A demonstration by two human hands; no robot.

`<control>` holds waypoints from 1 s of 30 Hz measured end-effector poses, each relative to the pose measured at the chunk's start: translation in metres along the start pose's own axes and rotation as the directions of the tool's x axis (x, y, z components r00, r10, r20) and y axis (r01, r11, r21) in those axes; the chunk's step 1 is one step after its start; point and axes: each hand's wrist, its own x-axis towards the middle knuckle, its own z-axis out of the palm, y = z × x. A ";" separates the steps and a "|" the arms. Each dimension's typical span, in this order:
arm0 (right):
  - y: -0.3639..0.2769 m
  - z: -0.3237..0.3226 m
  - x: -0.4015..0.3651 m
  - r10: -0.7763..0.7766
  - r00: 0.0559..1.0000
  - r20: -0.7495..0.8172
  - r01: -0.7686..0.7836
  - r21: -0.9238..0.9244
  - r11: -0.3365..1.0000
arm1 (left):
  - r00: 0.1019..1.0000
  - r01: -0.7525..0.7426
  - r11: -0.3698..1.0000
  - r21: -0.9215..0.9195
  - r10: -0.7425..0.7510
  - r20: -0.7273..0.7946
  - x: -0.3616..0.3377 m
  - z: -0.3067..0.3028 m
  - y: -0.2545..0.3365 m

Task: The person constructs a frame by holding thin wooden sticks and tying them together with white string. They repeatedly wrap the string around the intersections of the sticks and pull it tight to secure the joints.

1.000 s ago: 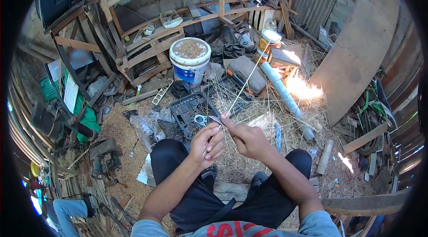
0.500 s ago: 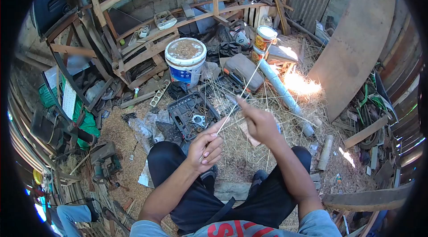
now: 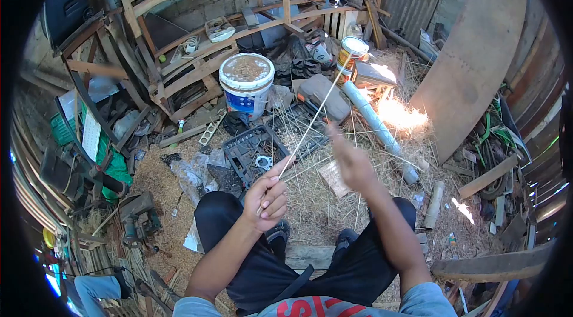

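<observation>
My left hand [image 3: 267,203] is closed around the lower end of a long, thin strip of pale wood or bamboo [image 3: 315,116]. The strip slants up and away to the right, towards the paint can. To the right of it is my right hand [image 3: 353,165], smeared by motion, with its fingers curled. A small knife blade showed at these fingers half a second ago; now the blade is too blurred to make out. Below the hands, loose pale strips and shavings [image 3: 316,209] cover the ground between my knees.
A white bucket [image 3: 247,83] stands ahead, with an open tool case [image 3: 242,156] nearer me. To the right lie a grey case [image 3: 324,96], a blue-grey pipe [image 3: 376,120] and a paint can [image 3: 353,48]. A wide board [image 3: 477,60] leans at the right.
My right hand has moved slightly right and towards me, away from the strip. My left hand and the strip have shifted a little left and tilted slightly.
</observation>
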 end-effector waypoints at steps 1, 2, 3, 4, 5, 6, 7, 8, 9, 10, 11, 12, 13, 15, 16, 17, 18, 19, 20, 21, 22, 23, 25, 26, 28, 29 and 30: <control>-0.019 0.014 -0.006 -0.064 0.991 0.120 0.065 0.000 0.998 | 1.000 -0.007 1.000 -0.019 0.007 -0.007 0.001 0.001 0.000; -0.041 0.020 -0.007 -0.115 0.981 0.157 0.107 0.058 0.993 | 1.000 -0.013 0.999 -0.037 0.013 -0.014 0.002 0.002 -0.001; -0.055 0.024 -0.007 -0.170 0.967 0.191 0.149 0.118 0.982 | 1.000 -0.008 0.998 -0.055 0.007 -0.019 0.002 -0.001 0.000; -0.055 0.026 -0.008 -0.168 0.966 0.195 0.154 0.087 0.984 | 1.000 -0.001 0.999 -0.045 0.001 -0.009 0.002 -0.003 0.000; -0.054 0.029 -0.008 -0.166 0.965 0.201 0.158 0.054 0.986 | 1.000 0.006 0.999 -0.038 -0.006 0.002 0.001 -0.004 -0.001; -0.051 0.031 -0.008 -0.164 0.965 0.206 0.164 0.019 0.986 | 1.000 0.013 0.999 -0.031 -0.013 0.015 0.001 -0.007 -0.002; -0.047 0.031 -0.006 -0.172 0.965 0.197 0.175 -0.001 0.985 | 0.996 0.012 0.999 -0.039 -0.009 0.084 0.004 -0.014 -0.002; -0.048 0.031 -0.007 -0.184 0.967 0.176 0.187 0.001 0.982 | 0.997 0.010 0.999 -0.039 -0.007 0.081 0.004 -0.016 -0.002; -0.051 0.033 -0.008 -0.196 0.968 0.154 0.198 0.004 0.980 | 0.997 0.008 0.999 -0.039 -0.005 0.076 0.004 -0.017 -0.002; -0.052 0.033 -0.008 -0.207 0.970 0.129 0.208 0.007 0.978 | 0.997 0.009 0.999 -0.036 -0.006 0.071 0.004 -0.016 -0.001; -0.052 0.031 -0.007 -0.190 0.971 0.144 0.196 -0.025 0.980 | 0.997 0.012 0.999 -0.045 -0.009 0.075 0.005 -0.015 -0.001; -0.050 0.029 -0.005 -0.169 0.973 0.157 0.180 -0.058 0.982 | 0.997 0.018 0.998 -0.053 -0.014 0.077 0.004 -0.013 0.000; -0.048 0.026 -0.005 -0.143 0.975 0.171 0.160 -0.090 0.983 | 0.997 0.026 0.998 -0.065 -0.021 0.075 0.003 -0.010 -0.001; -0.035 0.014 0.003 -0.042 0.997 0.071 0.050 -0.106 0.993 | 0.995 0.082 0.996 -0.045 -0.079 0.058 0.001 0.002 -0.002; -0.026 0.007 0.009 0.002 1.000 0.019 0.000 -0.112 0.994 | 0.993 0.106 0.994 -0.033 -0.104 0.054 0.002 0.005 -0.002; -0.015 0.001 0.011 0.066 0.998 -0.011 -0.067 -0.082 0.994 | 0.993 0.113 0.993 -0.035 -0.111 0.050 0.003 0.003 -0.003; -0.003 -0.003 0.011 0.131 0.991 -0.040 -0.133 -0.049 0.990 | 0.992 0.119 0.992 -0.036 -0.117 0.046 0.004 0.000 -0.004; 0.007 -0.006 0.012 0.197 0.978 -0.066 -0.198 -0.012 0.980 | 0.992 0.124 0.992 -0.037 -0.123 0.039 0.003 -0.002 -0.004; 0.015 -0.010 0.014 0.243 0.962 -0.123 -0.246 -0.011 0.969 | 0.991 0.133 0.991 -0.034 -0.132 0.034 0.002 -0.002 -0.004; 0.020 -0.014 0.016 0.287 0.941 -0.181 -0.294 -0.010 0.956 | 0.989 0.144 0.989 -0.031 -0.143 0.031 0.002 -0.002 -0.004; 0.022 -0.018 0.017 0.327 0.915 -0.238 -0.339 -0.009 0.941 | 0.988 0.154 0.988 -0.029 -0.153 0.030 0.002 -0.002 -0.005; 0.021 -0.018 0.016 0.310 0.916 -0.256 -0.317 0.017 0.948 | 0.989 0.146 0.989 -0.022 -0.146 0.026 0.003 -0.002 -0.005; 0.005 -0.006 0.009 0.153 0.977 -0.146 -0.144 0.075 0.987 | 0.993 0.116 0.993 -0.005 -0.116 0.016 0.004 -0.001 -0.005; -0.005 0.002 0.004 0.068 0.993 -0.091 -0.058 0.114 0.992 | 0.994 0.111 0.994 -0.023 -0.111 0.016 0.004 -0.001 -0.004; -0.026 0.021 -0.006 -0.186 0.977 0.106 0.180 0.059 0.982 | 0.995 0.100 0.993 -0.056 -0.099 0.016 0.005 0.000 -0.002; -0.035 0.028 -0.008 -0.195 0.972 0.130 0.188 0.060 0.980 | 0.996 0.087 0.993 -0.081 -0.084 0.039 0.004 -0.005 -0.001; -0.043 0.033 -0.010 -0.201 0.968 0.151 0.194 0.059 0.979 | 0.995 0.078 0.991 -0.105 -0.072 0.063 0.004 -0.010 -0.001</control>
